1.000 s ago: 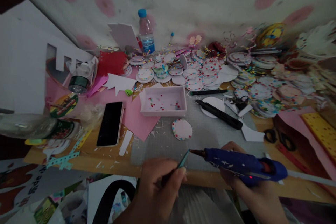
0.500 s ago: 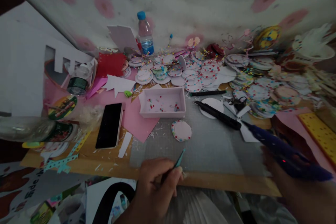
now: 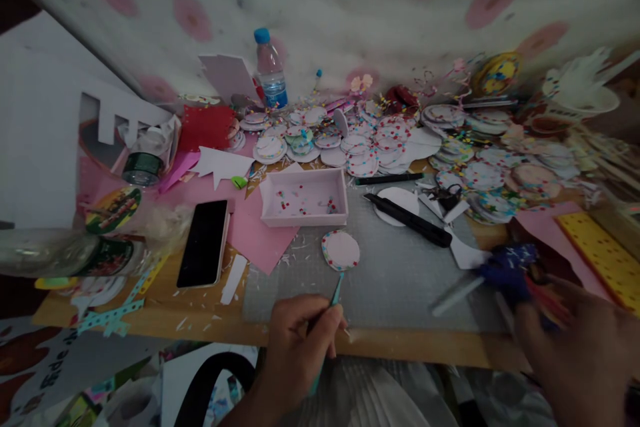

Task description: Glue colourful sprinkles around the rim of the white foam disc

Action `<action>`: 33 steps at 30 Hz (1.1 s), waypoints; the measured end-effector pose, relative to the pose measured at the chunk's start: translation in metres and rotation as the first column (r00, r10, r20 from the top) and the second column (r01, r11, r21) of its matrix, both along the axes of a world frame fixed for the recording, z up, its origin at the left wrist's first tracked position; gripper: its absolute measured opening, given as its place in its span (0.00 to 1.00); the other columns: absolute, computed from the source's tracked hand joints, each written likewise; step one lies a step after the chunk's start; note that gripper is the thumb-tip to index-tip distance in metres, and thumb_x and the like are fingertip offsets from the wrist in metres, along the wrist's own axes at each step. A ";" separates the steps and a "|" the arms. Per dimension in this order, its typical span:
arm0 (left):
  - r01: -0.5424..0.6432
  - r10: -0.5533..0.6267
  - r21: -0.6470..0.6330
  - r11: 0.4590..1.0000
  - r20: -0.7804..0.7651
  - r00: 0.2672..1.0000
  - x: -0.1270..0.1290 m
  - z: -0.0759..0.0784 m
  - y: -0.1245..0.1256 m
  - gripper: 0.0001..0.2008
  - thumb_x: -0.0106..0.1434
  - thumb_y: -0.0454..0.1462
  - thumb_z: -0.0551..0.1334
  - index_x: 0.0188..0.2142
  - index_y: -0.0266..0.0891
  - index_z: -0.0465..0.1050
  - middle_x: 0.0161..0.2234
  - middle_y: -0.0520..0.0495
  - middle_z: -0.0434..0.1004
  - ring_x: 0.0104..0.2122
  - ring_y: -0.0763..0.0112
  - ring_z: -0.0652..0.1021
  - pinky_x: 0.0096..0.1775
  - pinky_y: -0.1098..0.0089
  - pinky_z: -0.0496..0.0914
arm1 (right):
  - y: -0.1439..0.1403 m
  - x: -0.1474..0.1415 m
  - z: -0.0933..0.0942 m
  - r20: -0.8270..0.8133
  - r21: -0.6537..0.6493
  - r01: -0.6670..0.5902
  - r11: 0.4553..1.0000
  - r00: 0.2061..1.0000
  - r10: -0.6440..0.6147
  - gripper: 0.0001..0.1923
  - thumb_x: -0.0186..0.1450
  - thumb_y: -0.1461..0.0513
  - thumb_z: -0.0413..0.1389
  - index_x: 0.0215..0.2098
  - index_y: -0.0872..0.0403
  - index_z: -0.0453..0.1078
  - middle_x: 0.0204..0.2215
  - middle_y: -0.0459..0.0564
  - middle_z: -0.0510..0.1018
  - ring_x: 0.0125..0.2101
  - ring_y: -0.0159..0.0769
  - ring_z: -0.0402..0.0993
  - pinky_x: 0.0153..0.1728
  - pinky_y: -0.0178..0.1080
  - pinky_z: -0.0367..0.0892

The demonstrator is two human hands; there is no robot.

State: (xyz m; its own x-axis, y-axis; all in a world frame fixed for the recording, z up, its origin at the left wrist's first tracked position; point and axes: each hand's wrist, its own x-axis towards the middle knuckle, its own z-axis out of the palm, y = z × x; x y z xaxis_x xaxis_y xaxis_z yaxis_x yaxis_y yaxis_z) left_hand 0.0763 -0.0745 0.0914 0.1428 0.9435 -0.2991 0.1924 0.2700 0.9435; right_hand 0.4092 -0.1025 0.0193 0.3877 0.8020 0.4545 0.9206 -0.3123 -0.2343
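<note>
My left hand [image 3: 300, 343] sits at the table's front edge and pinches a thin teal tool [image 3: 335, 293], tip pointing up toward a round paper disc [image 3: 341, 250] with a dotted rim on the grey cutting mat [image 3: 400, 280]. My right hand [image 3: 575, 347] is blurred at the lower right, its fingers around the handle end of a blue hot glue gun [image 3: 507, 272]. The gun lies low over the mat's right edge. A pale glue stick [image 3: 455, 293] pokes out toward the left.
A pink shallow tray [image 3: 304, 198] with confetti stands behind the disc. A black phone [image 3: 204, 242] lies left on pink paper. A black craft knife [image 3: 407, 219], scissors [image 3: 445, 197], piles of decorated discs [image 3: 380, 140], a water bottle [image 3: 270, 73] and a yellow perforated sheet [image 3: 603, 253] crowd the back and right.
The right hand swung the glue gun from the tip of the teal tool out to the right and down to the mat's right edge. The left hand stayed almost still.
</note>
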 end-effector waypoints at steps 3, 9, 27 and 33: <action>-0.009 0.011 -0.103 0.995 0.022 1.000 0.014 -0.002 0.002 0.18 0.60 0.44 0.57 0.20 0.36 0.71 0.11 0.54 0.60 0.15 0.77 0.64 0.21 0.74 0.58 | -0.005 -0.043 0.020 0.020 0.097 -0.298 0.950 0.954 0.298 0.12 0.54 0.63 0.61 0.35 0.51 0.65 0.27 0.56 0.72 0.29 0.48 0.70 0.29 0.47 0.63; 0.032 -0.034 -0.073 0.997 -0.024 0.999 0.045 -0.017 0.004 0.18 0.58 0.41 0.56 0.14 0.39 0.57 0.15 0.55 0.51 0.19 0.76 0.59 0.23 0.72 0.54 | 0.000 -0.138 0.024 -0.093 0.198 -0.858 0.475 0.465 0.880 0.08 0.60 0.71 0.53 0.33 0.52 0.64 0.26 0.47 0.73 0.27 0.35 0.66 0.32 0.40 0.65; 0.116 -0.138 -0.132 0.984 -0.176 0.975 0.045 -0.034 0.010 0.18 0.61 0.40 0.54 0.16 0.39 0.57 0.16 0.56 0.56 0.22 0.74 0.61 0.27 0.70 0.53 | 0.022 -0.157 0.008 -0.179 0.273 -0.850 0.450 0.414 0.892 0.13 0.61 0.75 0.44 0.28 0.51 0.58 0.19 0.44 0.65 0.22 0.33 0.59 0.23 0.35 0.56; -0.010 -0.003 -0.193 0.981 -0.065 0.998 0.039 -0.057 -0.005 0.30 0.67 0.54 0.45 0.21 0.38 0.67 0.18 0.51 0.65 0.22 0.71 0.66 0.27 0.70 0.58 | 0.029 -0.152 -0.003 -0.304 0.340 -0.829 0.444 0.350 0.886 0.14 0.60 0.74 0.48 0.25 0.50 0.55 0.18 0.41 0.61 0.21 0.31 0.58 0.23 0.34 0.57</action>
State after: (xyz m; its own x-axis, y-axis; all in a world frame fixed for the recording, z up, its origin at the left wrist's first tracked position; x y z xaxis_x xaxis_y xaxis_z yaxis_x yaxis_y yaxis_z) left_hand 0.1153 -0.0800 0.0345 0.1140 0.8675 -0.4841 0.2502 0.4466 0.8591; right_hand 0.2569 -0.0734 0.0163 -0.3309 0.7601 0.5593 0.4787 0.6459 -0.5946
